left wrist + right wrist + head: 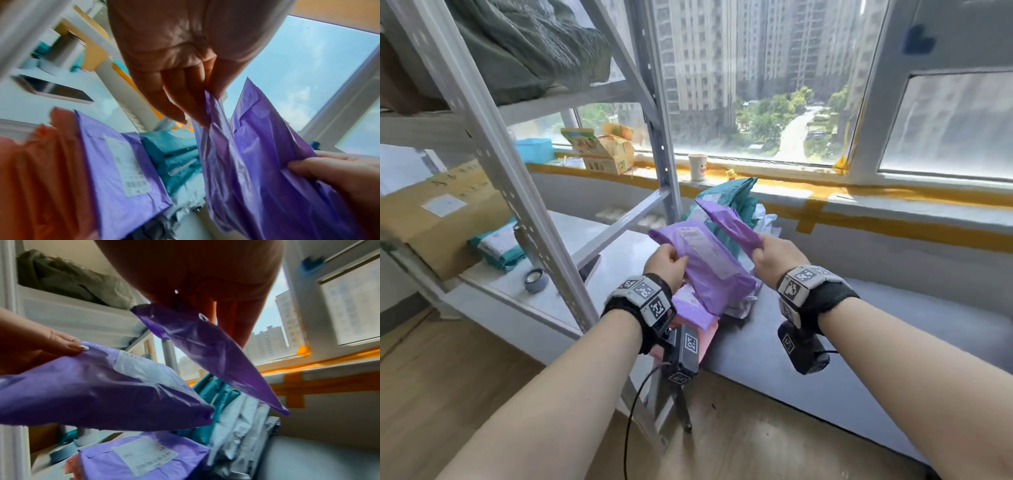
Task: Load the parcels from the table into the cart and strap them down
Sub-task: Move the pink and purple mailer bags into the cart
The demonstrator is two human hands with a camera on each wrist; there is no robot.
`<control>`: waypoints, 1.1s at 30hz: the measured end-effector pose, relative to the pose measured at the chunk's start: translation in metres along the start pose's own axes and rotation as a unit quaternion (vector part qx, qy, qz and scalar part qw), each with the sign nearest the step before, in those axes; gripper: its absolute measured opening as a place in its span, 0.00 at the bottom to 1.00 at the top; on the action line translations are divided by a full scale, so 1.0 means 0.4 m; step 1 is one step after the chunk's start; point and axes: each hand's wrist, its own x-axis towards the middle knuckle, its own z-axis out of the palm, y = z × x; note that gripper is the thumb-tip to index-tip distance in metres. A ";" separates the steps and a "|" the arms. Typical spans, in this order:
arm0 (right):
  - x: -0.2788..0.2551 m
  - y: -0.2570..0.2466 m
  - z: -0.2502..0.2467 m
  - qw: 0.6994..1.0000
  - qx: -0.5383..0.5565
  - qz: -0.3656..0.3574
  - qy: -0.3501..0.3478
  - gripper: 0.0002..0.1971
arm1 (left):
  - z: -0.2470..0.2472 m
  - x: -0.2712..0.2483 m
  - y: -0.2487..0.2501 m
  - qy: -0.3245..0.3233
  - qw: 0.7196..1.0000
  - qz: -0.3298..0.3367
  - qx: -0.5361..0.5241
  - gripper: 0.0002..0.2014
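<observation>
My left hand (667, 263) grips the near left edge of a purple mailer parcel with a white label (709, 260), lifted above the pile. In the left wrist view, the left hand (195, 97) pinches the thin purple edge (216, 146). My right hand (774, 257) holds a second, flatter purple parcel (729, 222) by its near end, tilted up to the right of the first. It hangs from the right hand (205, 280) as a dark purple pouch (205, 345). Below lie another labelled purple parcel (144, 456), a pink one (707, 342), teal (729, 195) and grey ones (236, 434). No cart is in view.
The parcels lie on a grey ledge (859, 342) under the window. A metal rack post (524, 205) stands to the left, with a cardboard box (431, 219) and a tape roll (536, 279) on its shelf. A paper cup (697, 167) stands on the sill. Wooden floor lies below.
</observation>
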 end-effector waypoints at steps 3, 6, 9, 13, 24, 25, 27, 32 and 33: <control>-0.057 0.086 -0.057 0.999 0.001 0.048 0.022 0.13 | 0.076 -0.011 0.055 -0.046 0.998 0.035 0.024 0.17; -0.110 0.181 -0.117 0.994 0.008 0.101 0.047 0.13 | 0.158 -0.060 0.141 -0.073 0.993 0.081 0.049 0.17; -0.167 0.277 -0.184 0.985 0.016 0.150 0.083 0.13 | 0.261 -0.102 0.215 -0.131 0.984 0.112 0.048 0.16; -0.261 0.419 -0.281 0.969 0.024 0.213 0.121 0.13 | 0.429 -0.163 0.308 -0.188 0.972 0.134 0.036 0.14; -0.604 0.863 -0.539 0.900 0.027 0.397 0.176 0.12 | 0.913 -0.490 0.549 -0.330 0.913 0.225 0.078 0.15; -0.636 0.899 -0.555 0.894 0.029 0.409 0.181 0.12 | 0.955 -0.519 0.564 -0.339 0.908 0.232 0.080 0.15; -0.705 0.976 -0.585 0.877 0.033 0.436 0.197 0.12 | 1.039 -0.582 0.599 -0.358 0.895 0.251 0.095 0.13; -0.872 1.131 -0.624 0.825 0.056 0.515 0.224 0.13 | 1.214 -0.719 0.666 -0.388 0.854 0.306 0.161 0.11; -0.903 1.158 -0.626 0.813 0.057 0.532 0.227 0.14 | 1.243 -0.744 0.676 -0.395 0.848 0.313 0.165 0.12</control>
